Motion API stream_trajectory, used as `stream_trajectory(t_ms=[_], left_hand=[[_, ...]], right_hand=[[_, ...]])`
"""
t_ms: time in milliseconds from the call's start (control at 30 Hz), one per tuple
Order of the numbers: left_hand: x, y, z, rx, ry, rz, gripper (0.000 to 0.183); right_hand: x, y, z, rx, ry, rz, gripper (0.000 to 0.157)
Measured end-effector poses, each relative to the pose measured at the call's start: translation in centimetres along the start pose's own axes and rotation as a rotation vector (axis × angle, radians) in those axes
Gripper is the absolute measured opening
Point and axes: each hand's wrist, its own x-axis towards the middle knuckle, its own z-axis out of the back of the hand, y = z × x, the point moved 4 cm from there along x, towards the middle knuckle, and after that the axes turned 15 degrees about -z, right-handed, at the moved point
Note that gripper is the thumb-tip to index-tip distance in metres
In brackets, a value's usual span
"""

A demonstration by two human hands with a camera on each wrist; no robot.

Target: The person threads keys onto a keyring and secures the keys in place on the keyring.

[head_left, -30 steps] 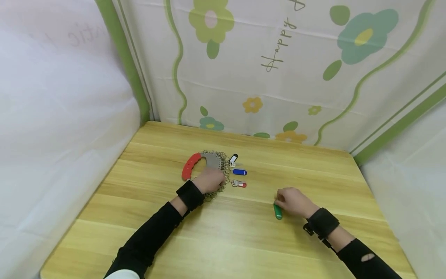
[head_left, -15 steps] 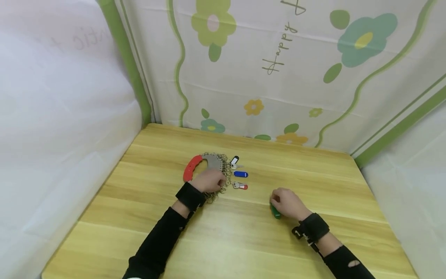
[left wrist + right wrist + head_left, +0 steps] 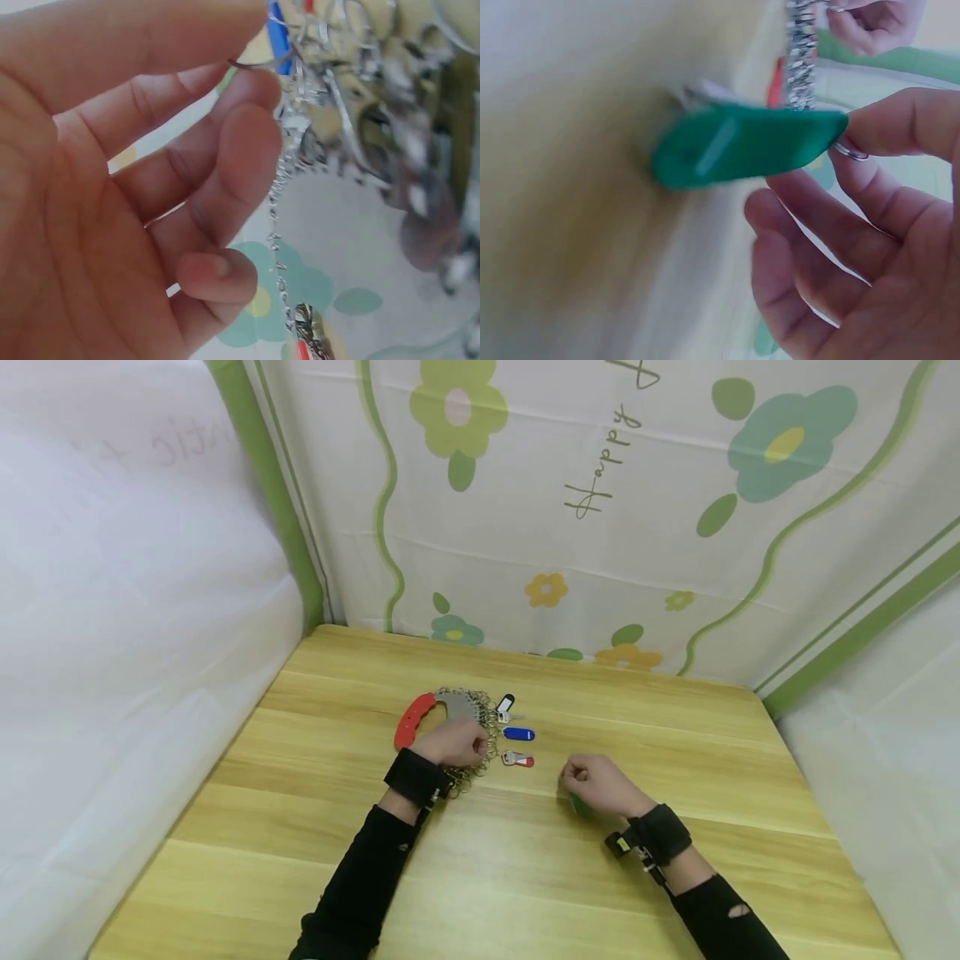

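A key holder with a red handle (image 3: 414,722), a grey metal plate (image 3: 459,707) and many small metal rings lies left of the table's middle. Over its lower rings, my left hand (image 3: 452,744) pinches one metal ring (image 3: 262,64) between thumb and index finger. To the right, my right hand (image 3: 604,784) pinches a green key tag (image 3: 739,146) at its ring end, with a blurred key (image 3: 705,91) behind it. On the holder's right side lie a black tag (image 3: 506,702), a blue tag (image 3: 519,734) and a red tag (image 3: 524,761), with keys beside the black and red ones.
The wooden table (image 3: 300,860) is walled at the back by a flowered white curtain (image 3: 510,543). White cloth also hangs on the left (image 3: 150,610) and right. Both wrists wear black straps.
My right hand has moved left and slightly away from me, carrying the green key tag toward the key holder. My left hand stays at the rings.
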Motion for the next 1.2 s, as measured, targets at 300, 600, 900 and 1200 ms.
stream_trajectory(t_ms=[300, 600, 900, 1200], left_hand=[[0.2, -0.2, 0.2, -0.015, 0.008, 0.015, 0.022], [0.5, 0.4, 0.0, -0.065, -0.005, 0.032, 0.022], [0.3, 1.1, 0.0, -0.061, -0.008, 0.018, 0.025], [0.6, 1.2, -0.4, -0.041, -0.012, -0.012, 0.034]], right_hand=[[2.2, 2.7, -0.1, 0.168, 0.093, -0.021, 0.021], [1.8, 7.9, 0.7, 0.414, 0.11, -0.005, 0.021], [4.6, 8.4, -1.3, 0.58, 0.256, -0.028, 0.028], [6.8, 7.1, -3.7, 0.521, 0.173, -0.116, 0.027]])
